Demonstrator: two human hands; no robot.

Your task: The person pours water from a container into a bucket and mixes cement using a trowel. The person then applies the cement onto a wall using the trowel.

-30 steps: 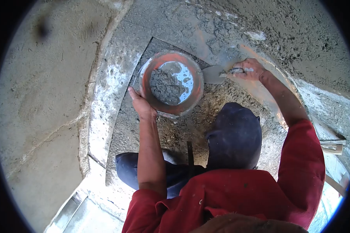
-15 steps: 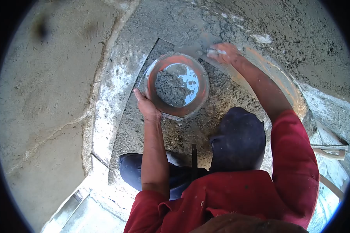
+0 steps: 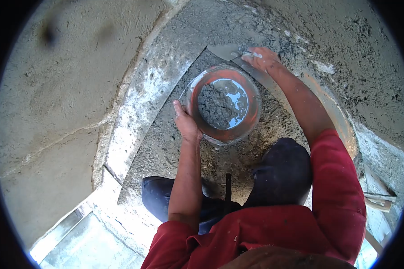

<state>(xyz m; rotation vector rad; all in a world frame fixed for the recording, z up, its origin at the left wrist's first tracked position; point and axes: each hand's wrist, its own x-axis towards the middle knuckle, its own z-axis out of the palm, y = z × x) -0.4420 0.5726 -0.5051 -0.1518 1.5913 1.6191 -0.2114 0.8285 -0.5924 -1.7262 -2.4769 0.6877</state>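
A smooth plastered surface (image 3: 67, 89) fills the left side of the view, with a ridged crack running across it. Opposite, rough grey mortar (image 3: 345, 58) covers the curved surface at the upper right. A pale, spattered band (image 3: 141, 107) runs diagonally between the plastered surface and the darker gritty ground (image 3: 155, 159). The person's red shirt (image 3: 274, 228) takes up the bottom, and dark trousers (image 3: 285, 168) show at both bent knees, just short of the bucket.

The round bucket (image 3: 252, 107) sits on the gritty ground near the middle, between the knees and the trowel. Its inner wall is reddish, and wet mortar (image 3: 214, 105) lies inside with shiny liquid along one side. The left hand (image 3: 186, 125) is against the bucket's outer side, thumb extended; its fingers are hidden, so how firmly it grips cannot be told.

Beyond the bucket, the right hand (image 3: 262, 60) is closed around the handle of a pointing trowel (image 3: 224, 51), whose blade lies over the grey surface, apart from the bucket. Small wooden pieces (image 3: 379, 202) lie at the far right, beyond the right sleeve.
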